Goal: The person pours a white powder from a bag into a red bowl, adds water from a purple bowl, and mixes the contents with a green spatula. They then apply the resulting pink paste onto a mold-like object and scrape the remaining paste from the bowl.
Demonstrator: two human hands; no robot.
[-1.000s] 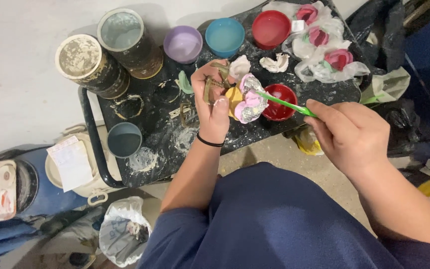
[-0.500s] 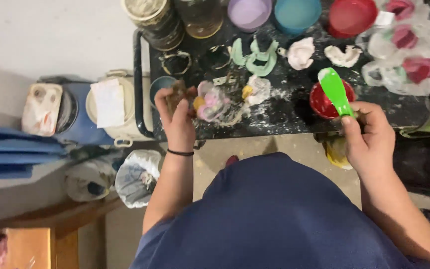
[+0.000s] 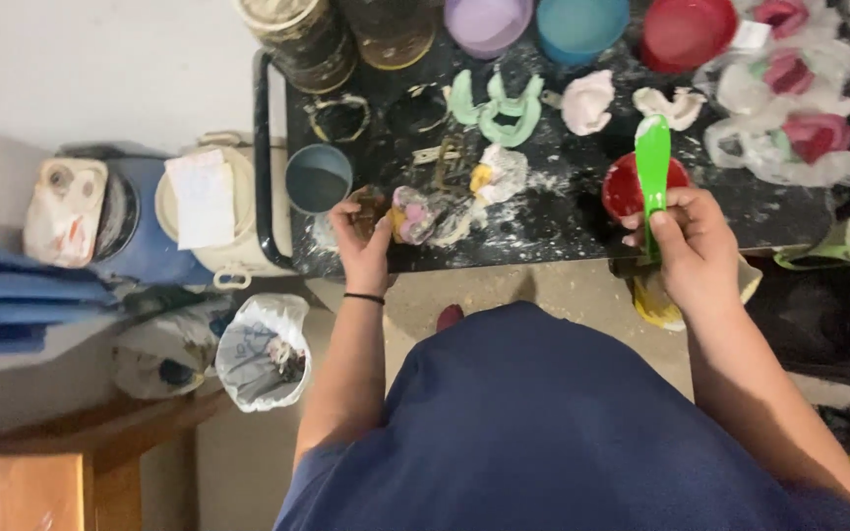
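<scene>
A black table, dusted white in patches, fills the upper middle; a dark rail runs along its left edge. Beyond that edge lies a pale grey floor, evenly lit. Beside the rail stand a cream bucket and a blue drum, touching each other. Under the table's near left corner sits a bin lined with a white bag, with a tan floor along the near edge. A wooden bench fills the bottom left corner. Blue cloth lies at the far left.
</scene>
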